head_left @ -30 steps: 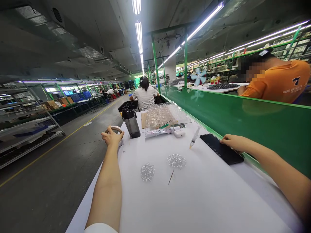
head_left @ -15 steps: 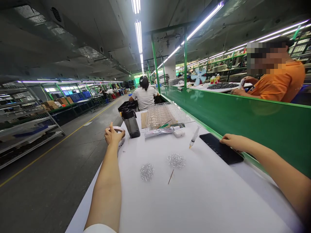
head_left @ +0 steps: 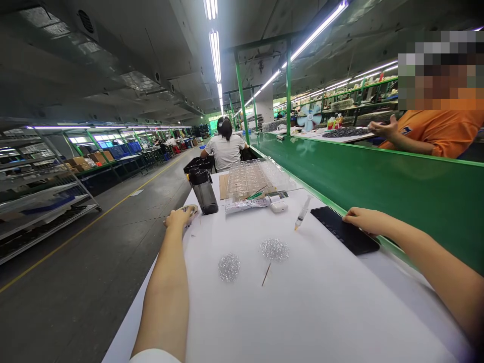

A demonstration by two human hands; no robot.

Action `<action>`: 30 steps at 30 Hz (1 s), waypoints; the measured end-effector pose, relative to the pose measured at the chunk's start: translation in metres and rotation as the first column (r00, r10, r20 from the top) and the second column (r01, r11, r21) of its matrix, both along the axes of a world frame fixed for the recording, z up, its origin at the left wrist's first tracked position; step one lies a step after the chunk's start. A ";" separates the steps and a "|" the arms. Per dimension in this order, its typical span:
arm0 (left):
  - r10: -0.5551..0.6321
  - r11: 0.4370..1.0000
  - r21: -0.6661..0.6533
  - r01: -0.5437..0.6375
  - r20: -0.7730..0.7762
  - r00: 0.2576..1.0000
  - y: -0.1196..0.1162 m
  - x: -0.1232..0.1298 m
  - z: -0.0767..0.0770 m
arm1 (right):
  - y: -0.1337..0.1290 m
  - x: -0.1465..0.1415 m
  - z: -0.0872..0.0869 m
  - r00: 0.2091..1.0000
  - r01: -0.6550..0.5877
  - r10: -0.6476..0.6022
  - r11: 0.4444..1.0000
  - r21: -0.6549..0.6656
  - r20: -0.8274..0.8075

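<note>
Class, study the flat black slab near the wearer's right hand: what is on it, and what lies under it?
The right hand overlaps one edge of the black slab. White tabletop shows beside it; whatever is directly underneath is covered.

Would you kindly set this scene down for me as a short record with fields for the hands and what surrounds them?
Left hand: on the tape roll, grip partly hidden
Right hand: at the right edge of the black slab
Glittering material: left pile, right pile
Near right pile: thin stick
Syringe: left of the black slab
Farther back: dark bottle, clear trays
Beyond the green surface: person in orange
</note>
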State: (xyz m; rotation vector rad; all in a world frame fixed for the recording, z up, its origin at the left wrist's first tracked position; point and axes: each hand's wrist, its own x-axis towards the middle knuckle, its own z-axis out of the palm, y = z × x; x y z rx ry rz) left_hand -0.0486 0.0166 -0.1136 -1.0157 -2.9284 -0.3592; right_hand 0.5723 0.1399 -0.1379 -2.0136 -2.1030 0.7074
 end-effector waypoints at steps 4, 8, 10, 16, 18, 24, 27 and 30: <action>0.026 1.000 -0.008 -0.027 -0.075 0.997 0.001 -0.001 0.005 | -0.005 -0.004 0.003 1.000 0.019 -0.019 1.000 -0.007 -0.003; -0.004 0.998 0.060 0.011 -0.116 0.993 0.000 0.005 0.005 | -0.005 -0.003 0.002 0.999 0.027 -0.027 1.000 -0.013 -0.018; -0.032 0.996 0.081 0.038 -0.078 0.996 -0.001 0.007 0.003 | -0.002 -0.001 0.000 1.000 0.025 -0.026 1.000 -0.019 -0.018; -0.064 0.998 -0.003 0.065 0.088 0.994 -0.001 0.002 0.000 | 0.009 0.005 -0.010 1.000 0.007 -0.007 1.000 -0.006 -0.024; -0.055 0.997 -0.045 0.059 0.085 0.995 0.002 0.001 0.002 | 0.009 0.005 -0.011 1.000 0.014 -0.014 1.000 0.003 -0.022; -0.056 0.997 -0.061 0.056 0.012 0.998 0.005 0.006 0.000 | 0.007 0.004 -0.008 1.000 0.007 -0.007 1.000 -0.012 -0.011; -0.044 0.997 -0.059 0.046 0.034 0.998 0.002 0.010 0.001 | 0.007 0.005 -0.007 1.000 0.001 -0.001 1.000 -0.011 -0.014; -0.003 1.000 -0.031 0.004 0.042 0.999 -0.003 0.015 0.003 | 0.009 0.007 -0.008 0.999 -0.007 0.007 1.000 -0.015 -0.037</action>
